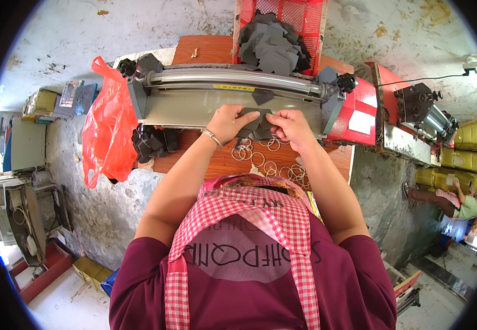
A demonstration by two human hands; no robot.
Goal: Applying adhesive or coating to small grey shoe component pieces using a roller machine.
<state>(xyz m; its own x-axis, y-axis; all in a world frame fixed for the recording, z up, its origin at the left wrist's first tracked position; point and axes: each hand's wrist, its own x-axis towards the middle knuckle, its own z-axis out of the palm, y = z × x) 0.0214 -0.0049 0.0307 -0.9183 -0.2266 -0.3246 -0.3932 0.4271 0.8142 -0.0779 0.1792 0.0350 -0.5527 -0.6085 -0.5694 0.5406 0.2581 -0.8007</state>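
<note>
My left hand is closed on a few dark grey flat pieces, its thumb lying across their top. From the other side, my right hand pinches the edge of the same pieces. What they are made of I cannot tell. Both hands are over the front edge of a machine's pale metal plate. Beyond them a single dark grey piece lies on the plate, close to a long shiny roller. Several pale thin rings are scattered on the wooden tabletop just below my hands.
Behind the roller, a red crate holds a heap of dark grey pieces. A red plastic bag hangs at the machine's left, beside more dark pieces. Another roller machine stands right. A person is far right, near yellow containers.
</note>
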